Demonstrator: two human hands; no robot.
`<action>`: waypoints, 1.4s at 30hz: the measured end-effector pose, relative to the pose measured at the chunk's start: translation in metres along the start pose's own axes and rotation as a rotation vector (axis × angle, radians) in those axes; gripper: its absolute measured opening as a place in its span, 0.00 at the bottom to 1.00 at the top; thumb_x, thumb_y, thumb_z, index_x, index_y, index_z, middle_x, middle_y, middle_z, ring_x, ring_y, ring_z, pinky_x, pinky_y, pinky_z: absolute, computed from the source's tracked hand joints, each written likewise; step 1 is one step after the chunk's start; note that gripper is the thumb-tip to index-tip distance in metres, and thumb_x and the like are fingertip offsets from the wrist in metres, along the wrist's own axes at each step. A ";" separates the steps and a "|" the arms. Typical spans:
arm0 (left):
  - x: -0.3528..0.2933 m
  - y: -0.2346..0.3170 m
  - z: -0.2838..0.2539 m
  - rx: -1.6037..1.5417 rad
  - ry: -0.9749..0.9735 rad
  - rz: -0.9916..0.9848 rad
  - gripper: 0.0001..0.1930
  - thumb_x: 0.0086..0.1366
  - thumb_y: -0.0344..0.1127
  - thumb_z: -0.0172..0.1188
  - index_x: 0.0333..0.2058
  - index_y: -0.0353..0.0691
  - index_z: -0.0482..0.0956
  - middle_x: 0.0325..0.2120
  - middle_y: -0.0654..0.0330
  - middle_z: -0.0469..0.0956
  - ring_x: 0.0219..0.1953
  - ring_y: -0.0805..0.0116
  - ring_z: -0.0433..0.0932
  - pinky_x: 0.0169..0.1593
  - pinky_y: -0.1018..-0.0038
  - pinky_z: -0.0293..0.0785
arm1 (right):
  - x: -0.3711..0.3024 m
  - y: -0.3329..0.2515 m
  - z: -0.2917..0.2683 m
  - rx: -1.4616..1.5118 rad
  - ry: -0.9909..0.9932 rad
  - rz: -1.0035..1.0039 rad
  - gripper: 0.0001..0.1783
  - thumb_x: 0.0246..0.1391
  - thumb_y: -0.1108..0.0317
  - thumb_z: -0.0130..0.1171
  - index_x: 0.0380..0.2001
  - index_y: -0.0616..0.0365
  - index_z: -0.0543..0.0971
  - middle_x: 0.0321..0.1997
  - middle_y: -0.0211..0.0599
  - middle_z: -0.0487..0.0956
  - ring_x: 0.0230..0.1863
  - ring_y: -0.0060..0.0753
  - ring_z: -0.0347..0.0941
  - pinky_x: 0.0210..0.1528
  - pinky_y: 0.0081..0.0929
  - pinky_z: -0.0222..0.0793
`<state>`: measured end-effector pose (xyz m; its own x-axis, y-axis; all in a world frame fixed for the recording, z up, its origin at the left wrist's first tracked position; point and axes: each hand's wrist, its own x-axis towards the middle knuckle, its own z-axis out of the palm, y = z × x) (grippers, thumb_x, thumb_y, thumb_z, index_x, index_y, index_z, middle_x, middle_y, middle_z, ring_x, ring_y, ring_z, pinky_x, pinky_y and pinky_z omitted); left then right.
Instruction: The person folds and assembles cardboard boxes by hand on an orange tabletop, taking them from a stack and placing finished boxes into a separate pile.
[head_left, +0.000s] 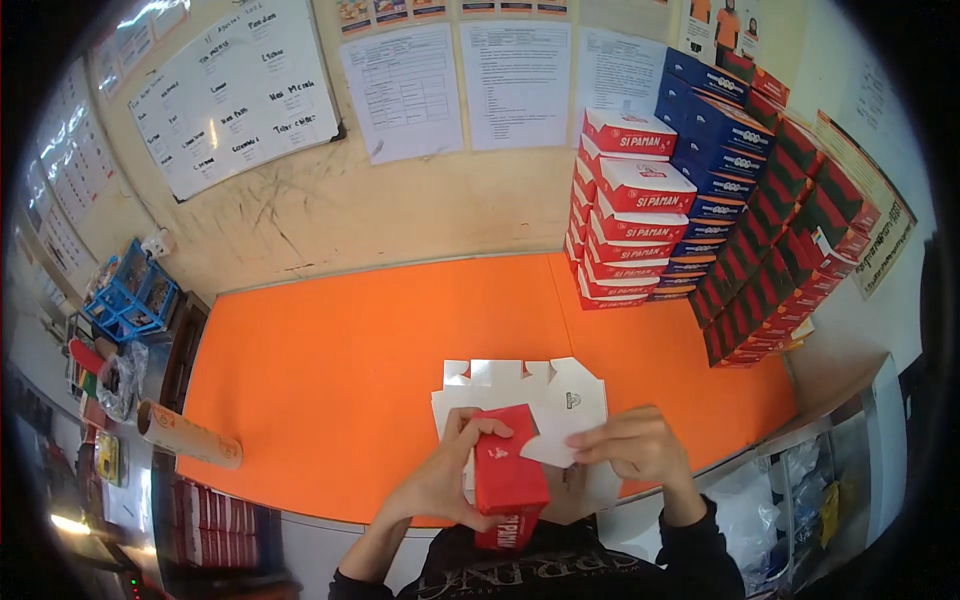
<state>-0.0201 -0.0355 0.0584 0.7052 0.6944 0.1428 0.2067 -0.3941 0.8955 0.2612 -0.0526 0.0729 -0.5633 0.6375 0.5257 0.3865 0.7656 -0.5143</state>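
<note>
My left hand [450, 470] is wrapped round a red cardboard food box [510, 480], fingers on its far top edge and thumb on its near side. The box is tilted over the front edge of the orange table. My right hand [635, 450] pinches a white flap [550, 448] at the box's right side between thumb and fingertips. Beneath both hands lie flat, unfolded carton blanks [578, 385], white side up, with cut notches along their far edge. My hands and the box cover part of these blanks.
The orange tabletop [330, 370] runs back to the wall. Tall stacks of red-and-white boxes [640, 225], blue boxes [715, 185] and dark green-and-red boxes [775, 270] stand at the right rear. A cardboard tube [190, 435] is at the left edge, near a blue rack [135, 290].
</note>
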 end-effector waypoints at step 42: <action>0.003 -0.047 0.079 -0.663 0.310 -0.620 0.28 0.55 0.35 0.55 0.55 0.37 0.61 0.40 0.55 0.72 0.48 0.60 0.72 0.47 0.70 0.71 | 0.004 0.025 0.102 0.272 0.388 0.588 0.35 0.46 0.59 0.61 0.56 0.55 0.61 0.54 0.49 0.60 0.58 0.48 0.57 0.59 0.38 0.54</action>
<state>0.0260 -0.0620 -0.0164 0.3690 0.8307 -0.4169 -0.0099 0.4521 0.8919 0.1941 -0.0395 -0.0066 -0.0025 0.9575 0.2884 0.3218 0.2738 -0.9064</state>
